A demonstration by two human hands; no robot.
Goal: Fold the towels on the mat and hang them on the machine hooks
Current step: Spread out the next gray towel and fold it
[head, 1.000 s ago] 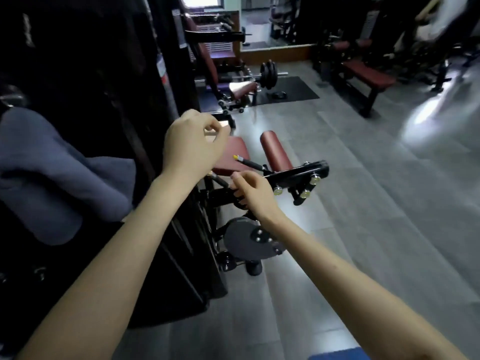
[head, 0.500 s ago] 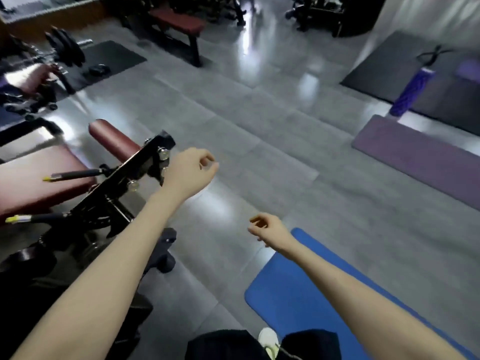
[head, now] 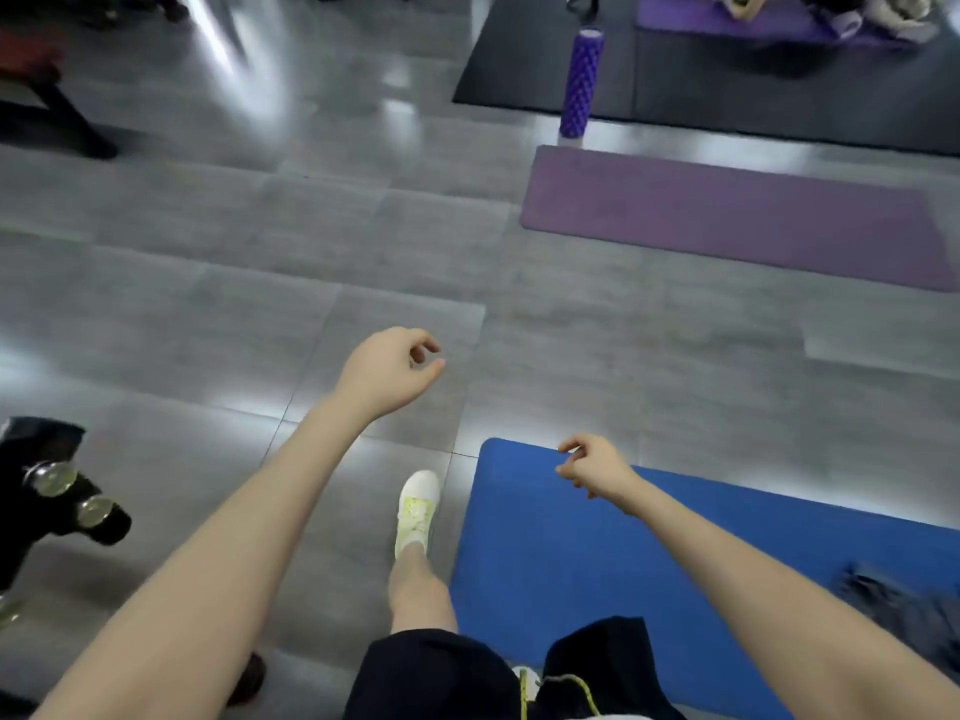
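Far left of the blue mat (head: 545, 563), one black machine arm (head: 31, 475) juts in at the frame edge, carrying two round shiny knobs (head: 52, 478). Well beyond it, up-left of the mat, stands one dark bench (head: 47, 101) with a reddish pad, blurred.

Two bare hands are in view. The left hand (head: 389, 371) hangs over the grey tiled floor (head: 260, 304), beyond the mat's near-left corner, fingers loosely curled with forefinger and thumb almost meeting, holding nothing. One white and yellow shoe (head: 415, 506) is planted on the floor just beside the mat's left edge, the bare leg above it rising to black shorts (head: 441, 678).

The right hand (head: 592, 467) hovers over the mat's far edge, fingers slack and bent, also empty; its forearm crosses over the mat and hides a strip of it.

Beyond the mat lie two purple mats: the nearer one (head: 727, 215) on the tiles, the farther one (head: 753, 18) on a black floor mat (head: 675, 80). One purple foam roller (head: 579, 80) stands upright between them.

One grey towel (head: 898, 610), blurred and rumpled, lies on the blue mat's right part, cut off by the frame edge.
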